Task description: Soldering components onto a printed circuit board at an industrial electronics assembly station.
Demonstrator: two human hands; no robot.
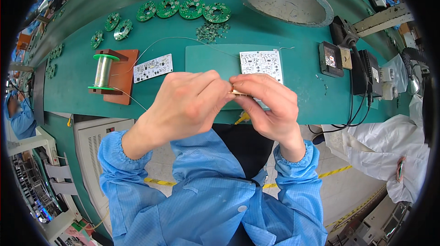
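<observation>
My left hand (185, 101) and my right hand (270, 101) meet above the front of the bench, fingertips pinched together. Between them is a small, thin golden piece (239, 93); fingers cover most of it, so its kind is unclear. Just beyond my right hand, a white circuit board (261, 62) with dark marks lies on a green mat (208, 60), partly hidden by the fingers. Another white board (153, 67) rests slantwise past my left hand. A spool of solder wire (103, 72) sits on a brown stand, its wire curving over the bench toward the mat.
Several round green circuit boards (191, 8) line the far side, near a pile of tiny parts (212, 31). A metal fume hood (288, 0) hangs at the back. On the right stand a soldering station (366, 72), a small black box (331, 59) and cables.
</observation>
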